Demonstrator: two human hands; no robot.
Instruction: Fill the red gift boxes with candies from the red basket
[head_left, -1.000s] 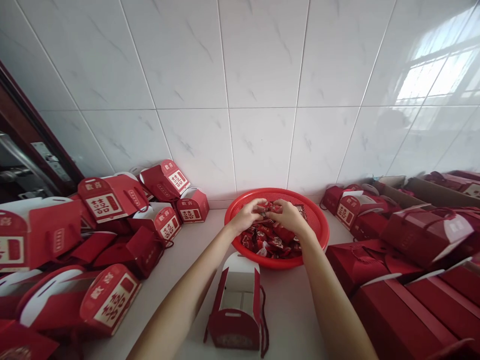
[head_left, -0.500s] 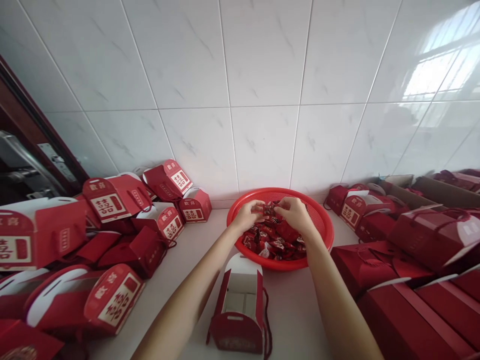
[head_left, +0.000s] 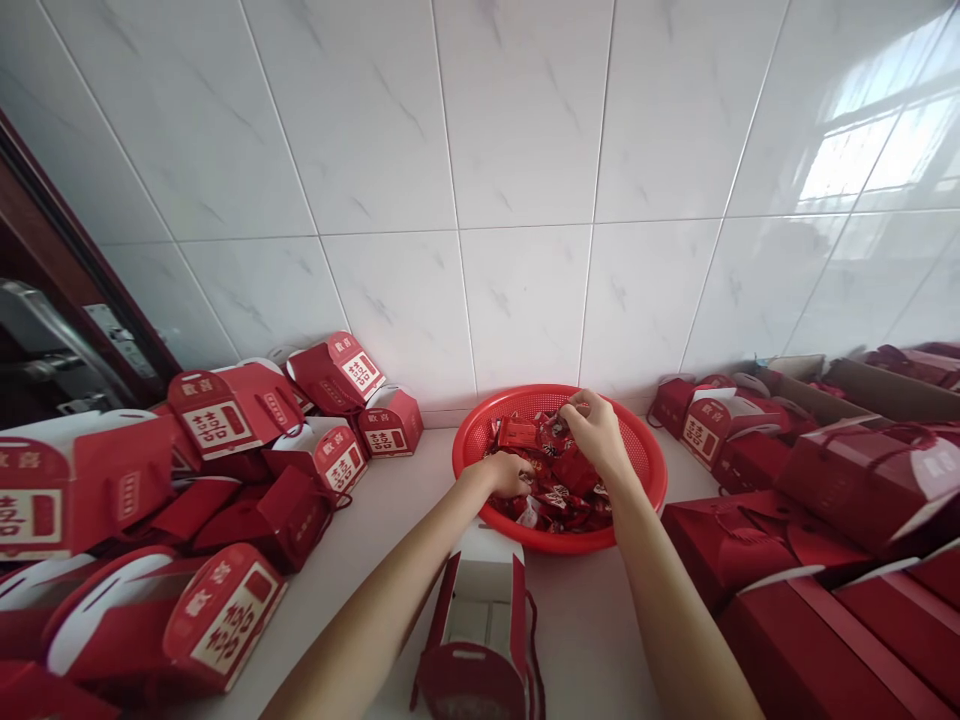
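A round red plastic mesh basket (head_left: 559,540) stands on the white counter, heaped with red-wrapped sweets (head_left: 559,495). My left hand (head_left: 506,474) is down on the pile, fingers curled, and I cannot tell whether it holds anything. Above the pile, my right hand (head_left: 592,430) pinches a small wrapped sweet (head_left: 556,428) in its fingertips. A flat red packet (head_left: 517,434) lies on top of the heap. Between my forearms, nearest the basket's front, stands an open red gift box (head_left: 480,610) with a white inside and a red cord.
Red gift boxes printed with a double-happiness sign (head_left: 229,410) pile up on the left, and more red boxes (head_left: 862,480) fill the right. A white tiled wall (head_left: 525,300) rises behind the white counter (head_left: 375,520). A door with a metal handle (head_left: 52,345) stands at far left.
My hands have come apart from their meeting point above the basket. The left has dropped onto the pile, the right has moved up and right, and a flat red packet now shows.
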